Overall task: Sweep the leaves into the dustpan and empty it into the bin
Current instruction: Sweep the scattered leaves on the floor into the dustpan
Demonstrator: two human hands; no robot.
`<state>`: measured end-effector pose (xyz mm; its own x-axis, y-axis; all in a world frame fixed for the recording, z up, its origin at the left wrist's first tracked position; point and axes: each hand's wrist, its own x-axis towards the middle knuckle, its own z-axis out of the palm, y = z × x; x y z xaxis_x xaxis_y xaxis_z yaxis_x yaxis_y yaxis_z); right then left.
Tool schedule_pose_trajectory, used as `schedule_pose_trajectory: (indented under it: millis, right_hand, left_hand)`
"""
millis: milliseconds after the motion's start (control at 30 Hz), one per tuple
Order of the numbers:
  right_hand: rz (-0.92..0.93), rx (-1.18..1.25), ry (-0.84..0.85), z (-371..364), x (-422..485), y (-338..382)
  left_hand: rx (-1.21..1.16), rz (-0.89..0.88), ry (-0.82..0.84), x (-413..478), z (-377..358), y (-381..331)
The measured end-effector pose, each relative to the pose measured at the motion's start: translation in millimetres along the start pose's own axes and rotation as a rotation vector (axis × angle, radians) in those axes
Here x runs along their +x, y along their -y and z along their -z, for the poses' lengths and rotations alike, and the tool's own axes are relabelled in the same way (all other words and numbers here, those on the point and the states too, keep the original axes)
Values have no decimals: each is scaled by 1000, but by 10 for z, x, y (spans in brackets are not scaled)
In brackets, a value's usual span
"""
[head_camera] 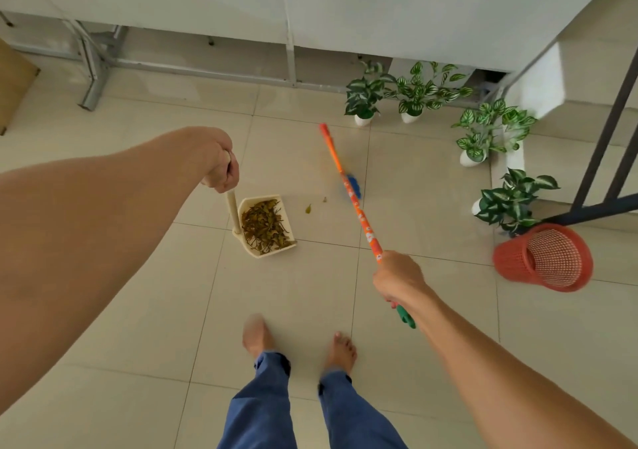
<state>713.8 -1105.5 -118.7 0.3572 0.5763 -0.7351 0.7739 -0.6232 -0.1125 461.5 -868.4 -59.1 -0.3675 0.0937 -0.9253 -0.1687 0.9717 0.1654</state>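
A cream dustpan [288, 219] rests on the tiled floor, filled with a heap of brown-green leaves [264, 226]. My left hand [219, 167] grips the top of its upright handle. My right hand [400, 277] holds the orange patterned broom [359, 207] near its green end. The broom's blue head lies on the floor to the right of the dustpan. Two loose leaves [308, 208] lie between the dustpan's mouth and the broom head. A red mesh bin [511, 259] stands tilted at the right.
Several potted plants [411, 95] in white pots line the far right by a white wall. A dark metal frame [607, 145] stands behind the bin. Table legs [93, 69] rise at the far left. My bare feet [340, 352] are below the dustpan.
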Motion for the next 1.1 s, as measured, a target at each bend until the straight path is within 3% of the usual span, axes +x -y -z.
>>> schedule_pose_trajectory:
  millis: [200,333,500,800,1100]
  right_hand:
    - [101,98,220,-51,-53,182]
    - [134,151,173,153,-207,35]
    - [128,-24,80,234,-65,65]
    - [152,76,216,-5,-100,240]
    - [166,81,115,169,-250,233]
  left_hand:
    - [28,0,-2,-3,4,-96]
    - [50,-18,8,-36,80,-126]
    - [44,-4,3,31,161,-169]
    - [66,-9,24,44,192,-157]
    - [59,55,112,103,695,161]
